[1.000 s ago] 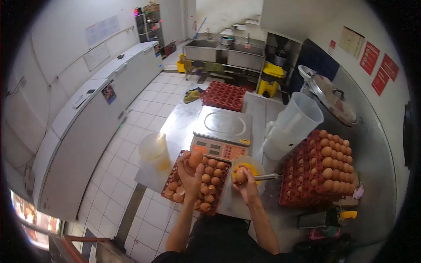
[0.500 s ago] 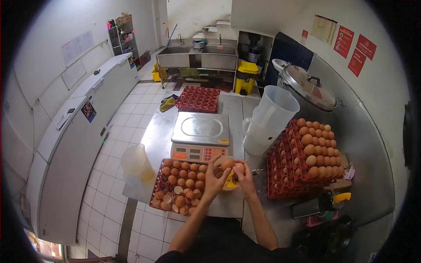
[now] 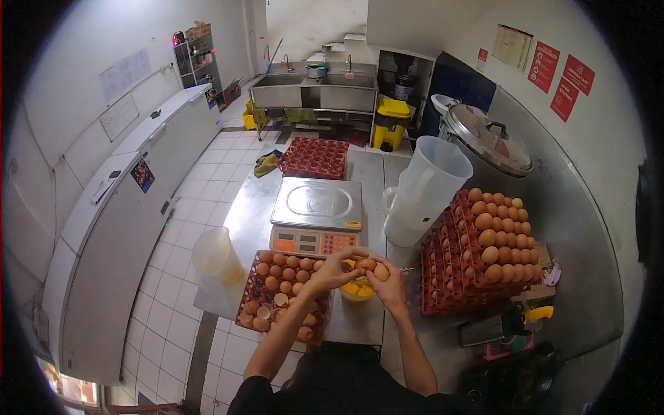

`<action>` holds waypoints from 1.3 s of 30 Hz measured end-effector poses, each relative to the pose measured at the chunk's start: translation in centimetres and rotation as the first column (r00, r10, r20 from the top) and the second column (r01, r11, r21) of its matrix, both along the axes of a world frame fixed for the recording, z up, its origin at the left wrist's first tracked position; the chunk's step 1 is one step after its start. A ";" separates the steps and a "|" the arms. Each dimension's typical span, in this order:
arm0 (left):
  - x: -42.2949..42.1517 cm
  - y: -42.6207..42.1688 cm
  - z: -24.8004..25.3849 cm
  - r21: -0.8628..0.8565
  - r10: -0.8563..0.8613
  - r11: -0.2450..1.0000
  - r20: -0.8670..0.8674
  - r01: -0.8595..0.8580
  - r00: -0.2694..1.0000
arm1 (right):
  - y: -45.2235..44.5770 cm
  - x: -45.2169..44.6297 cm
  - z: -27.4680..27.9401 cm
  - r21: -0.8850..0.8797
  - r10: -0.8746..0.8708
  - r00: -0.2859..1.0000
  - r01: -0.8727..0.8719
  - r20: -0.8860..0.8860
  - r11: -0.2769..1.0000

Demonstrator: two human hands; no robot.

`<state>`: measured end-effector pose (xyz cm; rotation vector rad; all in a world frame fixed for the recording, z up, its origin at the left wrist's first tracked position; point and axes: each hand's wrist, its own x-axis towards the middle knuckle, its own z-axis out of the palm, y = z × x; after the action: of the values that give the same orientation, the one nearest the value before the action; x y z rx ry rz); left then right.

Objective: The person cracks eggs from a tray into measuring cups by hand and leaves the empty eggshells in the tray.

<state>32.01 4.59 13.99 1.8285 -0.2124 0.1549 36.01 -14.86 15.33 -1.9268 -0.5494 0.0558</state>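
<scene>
Over a clear container of yolks (image 3: 357,289), my left hand (image 3: 333,271) is closed, fingers and thumb at a brown egg (image 3: 365,264). My right hand (image 3: 389,287) is wrapped round a second brown egg (image 3: 381,273), which is against the first one. Whether either shell is cracked, I cannot tell. Beneath my left forearm, a red egg tray (image 3: 243,304) carries whole brown eggs at the back and broken shells (image 3: 261,323) at the front; my arm hides part of it.
A digital scale (image 3: 317,202) stands behind the container, with a stack of red trays (image 3: 315,158) further back. Left is a plastic jug (image 3: 216,254). On the right are a tall measuring jug (image 3: 432,180), stacked egg trays (image 3: 449,277) and a large lidded pot (image 3: 487,138).
My left hand has moved slightly left and turned over the container, its forearm now crossing the egg tray. Both eggs have shifted slightly right and down, and yolks show more clearly below.
</scene>
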 end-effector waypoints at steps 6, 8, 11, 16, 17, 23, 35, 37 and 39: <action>-0.1 0.1 0.9 0.073 0.002 0.997 -0.094 0.005 0.996 | 0.4 -0.3 -1.7 0.002 -0.059 0.998 0.059 0.003 0.998; 0.0 0.3 0.5 0.086 0.008 0.996 -0.079 -0.002 0.997 | 0.5 -0.5 -1.5 -0.011 -0.071 0.997 0.072 0.028 0.997; -0.1 0.5 0.9 0.067 -0.011 0.998 -0.022 0.012 1.000 | 0.1 -0.3 -2.3 0.041 -0.059 0.987 0.054 0.151 0.998; -0.5 0.6 1.9 0.300 0.016 0.950 0.232 -0.087 0.973 | 0.3 -1.0 -1.3 -0.061 -0.089 0.938 0.116 0.335 0.991; -0.6 0.6 1.9 0.296 0.037 0.950 0.227 -0.105 0.973 | 0.4 -1.0 -1.2 -0.066 -0.069 0.941 0.096 0.331 0.993; -3.8 -0.1 2.0 0.055 0.168 0.983 0.090 -0.174 0.982 | 2.2 -1.6 -2.0 0.203 -0.022 0.994 0.000 0.110 0.979; -17.6 8.2 -3.7 0.170 0.721 0.689 -0.061 -0.705 0.690 | 4.7 -5.6 -2.4 0.333 0.432 0.744 -0.293 -0.509 0.896; -19.3 9.9 -5.7 0.495 0.786 0.564 -0.075 -0.661 0.614 | 4.7 -5.8 -2.4 0.325 0.402 0.751 -0.260 -0.524 0.909; -19.4 11.9 -9.4 0.712 0.659 0.170 0.432 -0.681 0.616 | 4.6 -5.9 -2.4 0.316 0.371 0.760 -0.228 -0.533 0.921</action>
<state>12.60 16.47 4.62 2.8132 0.7187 0.8522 30.08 -10.29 12.92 -1.4623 -0.4139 0.7459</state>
